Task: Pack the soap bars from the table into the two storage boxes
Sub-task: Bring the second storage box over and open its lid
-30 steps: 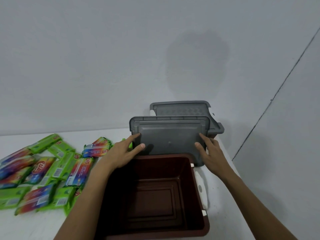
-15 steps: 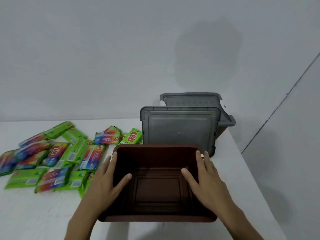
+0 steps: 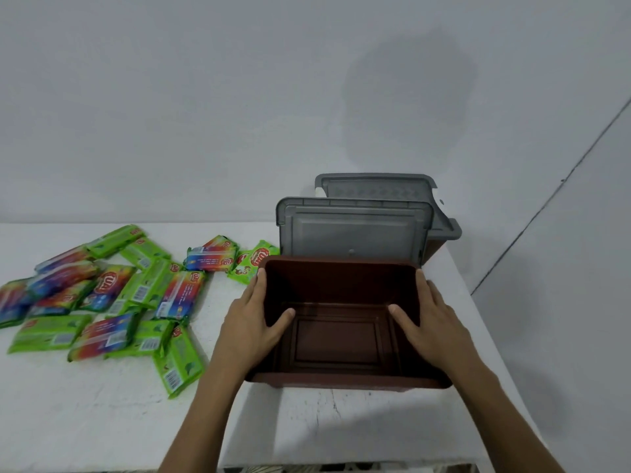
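An empty brown storage box (image 3: pixel 341 378) stands open on the white table (image 3: pixel 102 425). My left hand (image 3: pixel 251 322) grips its left wall, thumb inside and fingers outside. My right hand (image 3: pixel 426 324) grips the right wall the same way. Behind it a grey lid (image 3: pixel 351 230) leans upright. A second brown box with a grey lid (image 3: pixel 440 233) stands further back, mostly hidden. Several wrapped soap bars (image 3: pixel 102 298), green and rainbow-coloured, lie scattered to the left.
The grey wall (image 3: pixel 239 97) rises right behind the table. The table's right edge (image 3: pixel 478 322) runs close beside the boxes, its near edge (image 3: pixel 341 464) below them. Two soap bars (image 3: pixel 252 264) lie just left of the box's far corner.
Both hands left the grey lid, which stays leaning behind the box, and came back to the brown box's side walls. They now hold the walls, and the view has tilted down.
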`<state>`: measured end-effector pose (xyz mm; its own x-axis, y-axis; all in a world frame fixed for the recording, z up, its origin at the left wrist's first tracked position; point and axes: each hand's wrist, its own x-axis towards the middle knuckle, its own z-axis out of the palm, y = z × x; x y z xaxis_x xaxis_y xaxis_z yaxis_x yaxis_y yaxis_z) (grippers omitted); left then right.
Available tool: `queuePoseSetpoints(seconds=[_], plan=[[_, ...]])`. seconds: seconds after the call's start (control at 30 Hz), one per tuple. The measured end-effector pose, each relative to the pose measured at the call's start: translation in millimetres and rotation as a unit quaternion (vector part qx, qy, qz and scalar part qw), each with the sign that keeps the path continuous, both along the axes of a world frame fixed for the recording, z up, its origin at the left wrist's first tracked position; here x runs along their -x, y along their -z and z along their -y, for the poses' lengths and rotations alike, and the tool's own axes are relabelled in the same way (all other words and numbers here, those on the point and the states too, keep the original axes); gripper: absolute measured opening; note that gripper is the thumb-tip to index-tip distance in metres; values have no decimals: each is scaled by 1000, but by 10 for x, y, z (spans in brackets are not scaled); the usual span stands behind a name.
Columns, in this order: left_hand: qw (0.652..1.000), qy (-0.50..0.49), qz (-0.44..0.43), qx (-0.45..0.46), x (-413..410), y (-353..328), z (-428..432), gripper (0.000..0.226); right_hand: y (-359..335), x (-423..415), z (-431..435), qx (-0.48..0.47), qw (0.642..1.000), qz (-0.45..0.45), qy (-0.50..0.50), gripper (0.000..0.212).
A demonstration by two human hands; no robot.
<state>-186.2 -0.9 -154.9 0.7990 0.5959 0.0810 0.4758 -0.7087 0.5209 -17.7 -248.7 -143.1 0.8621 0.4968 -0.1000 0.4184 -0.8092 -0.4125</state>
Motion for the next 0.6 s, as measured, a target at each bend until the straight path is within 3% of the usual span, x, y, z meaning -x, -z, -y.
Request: queuePoseSetpoints(seconds=[0.27, 0.6], plan=[[1000, -11, -7, -1, -154, -31, 71, 87, -26, -154, 45, 0, 1000, 11, 4, 82], [997, -6, 62, 35, -124, -31, 77, 74, 1, -168, 53, -3, 1000, 22, 8, 81]])
